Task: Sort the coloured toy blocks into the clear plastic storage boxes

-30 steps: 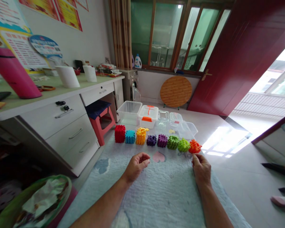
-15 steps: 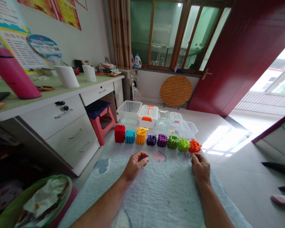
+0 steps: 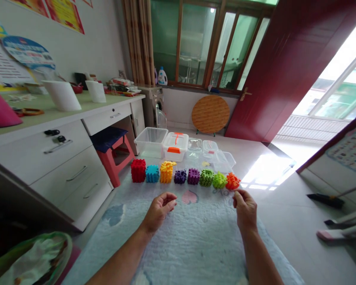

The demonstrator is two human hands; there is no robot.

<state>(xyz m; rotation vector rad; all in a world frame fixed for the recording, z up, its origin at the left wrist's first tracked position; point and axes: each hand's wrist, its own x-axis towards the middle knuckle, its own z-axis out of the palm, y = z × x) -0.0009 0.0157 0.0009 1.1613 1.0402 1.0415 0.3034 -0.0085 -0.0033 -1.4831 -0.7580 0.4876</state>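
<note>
Across the far part of the blue blanket (image 3: 192, 233) runs a row of toothed, interlocking plastic block cubes. From left to right stand a taller red cube (image 3: 138, 171), a light blue cube (image 3: 152, 173), a taller yellow cube (image 3: 166, 173), an indigo cube (image 3: 180, 177), a purple cube (image 3: 193, 176), a dark green cube (image 3: 207, 178), a lime cube (image 3: 220, 180) and an orange cube (image 3: 233, 181). My left hand (image 3: 160, 209) hovers or rests near the blanket, loosely curled, thumb apart from fingertips, holding nothing. My right hand (image 3: 245, 206) is closed just before the orange cube, with nothing visible in it.
Behind the row sit an uncovered clear bin (image 3: 151, 144), a lidded box with orange latches (image 3: 176, 146) and smaller clear containers (image 3: 195, 146). A white desk (image 3: 68, 154) and a pink stool (image 3: 115, 162) flank the left; a waste bin (image 3: 67, 247) stands lower left.
The view has shifted, so the whole scene lies further left in the picture. Both hands keep nearly the same pose and place before the cubes, which have not moved.
</note>
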